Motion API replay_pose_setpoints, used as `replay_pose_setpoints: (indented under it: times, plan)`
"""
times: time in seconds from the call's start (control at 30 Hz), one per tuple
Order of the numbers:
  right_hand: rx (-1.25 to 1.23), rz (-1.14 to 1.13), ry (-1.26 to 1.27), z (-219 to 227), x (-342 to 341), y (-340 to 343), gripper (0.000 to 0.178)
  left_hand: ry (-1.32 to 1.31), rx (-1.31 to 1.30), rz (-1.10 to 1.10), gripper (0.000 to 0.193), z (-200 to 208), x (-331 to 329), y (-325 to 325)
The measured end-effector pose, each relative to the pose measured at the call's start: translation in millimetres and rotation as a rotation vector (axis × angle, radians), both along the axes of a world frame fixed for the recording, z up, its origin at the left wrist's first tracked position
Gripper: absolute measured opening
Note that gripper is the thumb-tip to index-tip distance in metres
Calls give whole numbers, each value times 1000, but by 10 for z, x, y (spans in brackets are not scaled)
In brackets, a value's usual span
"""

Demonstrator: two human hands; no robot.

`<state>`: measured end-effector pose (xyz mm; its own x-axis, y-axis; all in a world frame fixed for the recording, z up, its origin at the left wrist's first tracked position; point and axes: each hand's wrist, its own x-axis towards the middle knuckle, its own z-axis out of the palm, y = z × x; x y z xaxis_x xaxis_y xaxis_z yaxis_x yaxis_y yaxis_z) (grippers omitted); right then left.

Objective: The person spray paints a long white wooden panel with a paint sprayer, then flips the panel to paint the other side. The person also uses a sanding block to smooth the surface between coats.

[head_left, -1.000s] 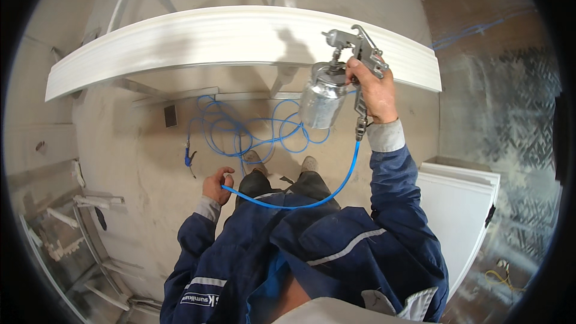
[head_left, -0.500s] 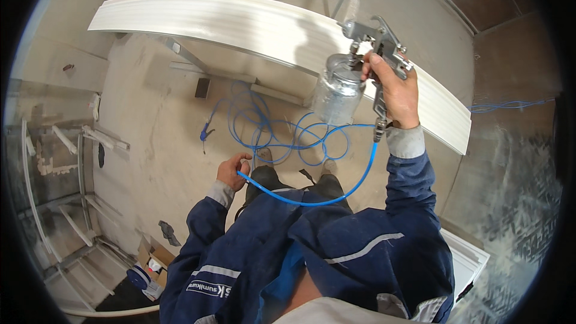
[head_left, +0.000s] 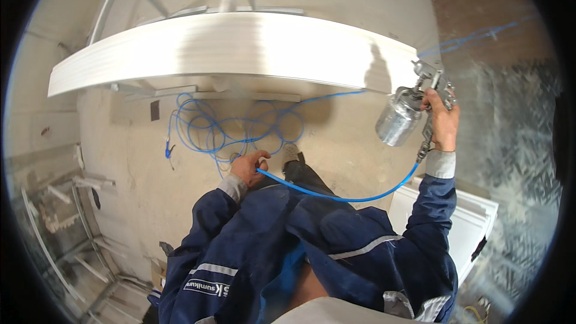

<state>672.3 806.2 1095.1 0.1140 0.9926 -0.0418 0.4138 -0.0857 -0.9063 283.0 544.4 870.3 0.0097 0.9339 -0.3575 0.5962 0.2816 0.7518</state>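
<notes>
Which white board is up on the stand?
The long board in front of the person, beside the spray gun in the right hand. The other white board lies low behind that arm.

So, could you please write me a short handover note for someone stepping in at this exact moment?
Right hand: shut on the spray gun, held up at the right end of the long white panel, its metal cup hanging below.
Left hand: holds the blue air hose low, near the waist; the hose runs up to the gun's base, and the rest lies coiled on the floor under the panel.
Done: the panel looks evenly white; how many coats, or whether it is wet, cannot be told.
Left: probably check coverage along the panel's edges. More white panels are stacked at the right.
</notes>
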Motion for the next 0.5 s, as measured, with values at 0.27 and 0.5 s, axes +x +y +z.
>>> replay_pose_setpoints:
  times: [0.27,0.5]
  plan:
    - [61,-193,-257,331,1272,98,11,-161,181,-302,26,221,742,741]
    - [-20,-130,-163,555,1083,84,19,-73,209,-348,27,373,769,533]
